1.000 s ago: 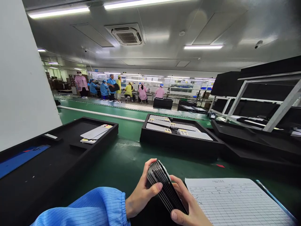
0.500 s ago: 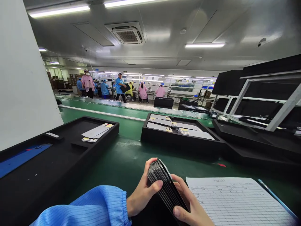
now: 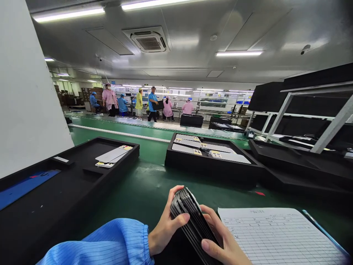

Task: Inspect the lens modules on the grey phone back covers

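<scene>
A tilted stack of thin black phone-shaped panels is between my two hands, low in the middle of the view. My left hand grips its upper end, thumb across the panel edges and fingers behind the top. Lower down, my right hand closes on the stack's right side, thumb along its near face. The panels' edges fan slightly apart at the upper end. The stack's lower end runs out of view.
Ahead, a black foam tray holds several white panels with yellow-marked corners. Another black tray at left holds white panels and a blue sheet. A ruled paper form and a pen lie right. People work beyond the green bench.
My hands have barely moved, and the panels at the stack's upper left have shifted slightly apart. In the background, a person carrying a black tray has moved right, and a person in yellow now stands.
</scene>
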`<state>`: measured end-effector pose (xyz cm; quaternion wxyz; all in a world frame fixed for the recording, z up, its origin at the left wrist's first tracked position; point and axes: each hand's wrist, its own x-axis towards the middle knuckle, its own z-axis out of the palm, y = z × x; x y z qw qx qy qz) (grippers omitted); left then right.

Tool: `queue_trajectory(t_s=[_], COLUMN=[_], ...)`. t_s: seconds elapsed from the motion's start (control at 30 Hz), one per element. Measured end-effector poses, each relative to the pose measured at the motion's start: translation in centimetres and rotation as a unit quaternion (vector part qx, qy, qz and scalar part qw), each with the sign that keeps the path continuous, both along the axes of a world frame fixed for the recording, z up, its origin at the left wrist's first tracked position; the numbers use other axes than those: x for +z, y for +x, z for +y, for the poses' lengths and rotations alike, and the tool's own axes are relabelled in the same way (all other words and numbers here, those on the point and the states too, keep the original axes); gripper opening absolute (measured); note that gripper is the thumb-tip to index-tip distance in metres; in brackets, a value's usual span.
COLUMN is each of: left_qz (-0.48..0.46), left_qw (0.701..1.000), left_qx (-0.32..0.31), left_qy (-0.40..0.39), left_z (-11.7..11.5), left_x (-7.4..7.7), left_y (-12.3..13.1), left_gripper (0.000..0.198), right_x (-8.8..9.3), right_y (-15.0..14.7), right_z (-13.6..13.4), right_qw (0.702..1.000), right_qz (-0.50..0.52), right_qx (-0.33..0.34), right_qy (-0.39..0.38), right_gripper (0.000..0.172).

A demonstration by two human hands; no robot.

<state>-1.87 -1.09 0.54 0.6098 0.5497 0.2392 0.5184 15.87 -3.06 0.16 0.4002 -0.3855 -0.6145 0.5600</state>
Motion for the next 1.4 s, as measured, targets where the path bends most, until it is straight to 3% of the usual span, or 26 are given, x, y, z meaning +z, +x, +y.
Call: queue_trajectory(t_s=[0.3,0.9,1.03,1.17,1.23,1.3,1.37,1.4], left_qz=[0.009,0.012,-0.029,-0.107,-0.104,-0.069,-0.028,-0.01], left_qw=[0.999,0.998,0.997,0.981,0.966,0.947,0.928,0.92], left_qx=[0.015,0.017,0.001,-0.004,-0.037,-0.101,-0.158,-0.181], left_qy=[-0.043,-0.056,-0.073,-0.163,-0.233,-0.297,-0.337,-0.347], left_z=[-0.4,-0.3,0.3,1.4,2.3,3.3,3.9,4.1], left_x=[0.8,0.5,0.2,0.0,-0.2,-0.6,-1.1,-1.3], left_y=[0.4,0.3,0.3,0.1,-0.3,-0.6,-0.8,-0.7], left_gripper=[0.054,0.051,0.048,0.027,0.029,0.04,0.043,0.041], right_x=[-0.3,-0.2,0.1,0.6,0.3,-0.5,-1.7,-2.3], right_y=[0.0,0.0,0.0,0.1,0.4,0.8,1.2,1.2], right_z=[0.2,0.1,0.2,-0.2,-0.3,-0.1,0.4,0.7], right_qw=[1.0,1.0,1.0,0.999,0.999,0.986,0.943,0.905], right_qz=[-0.015,-0.009,0.019,0.025,-0.02,-0.11,-0.19,-0.186], right_qx=[0.016,0.007,0.009,0.028,0.04,0.033,0.021,0.03], right_qy=[0.014,0.01,-0.004,-0.005,0.031,0.122,0.272,0.38], right_gripper=[0.069,0.069,0.062,0.057,0.061,0.067,0.069,0.067])
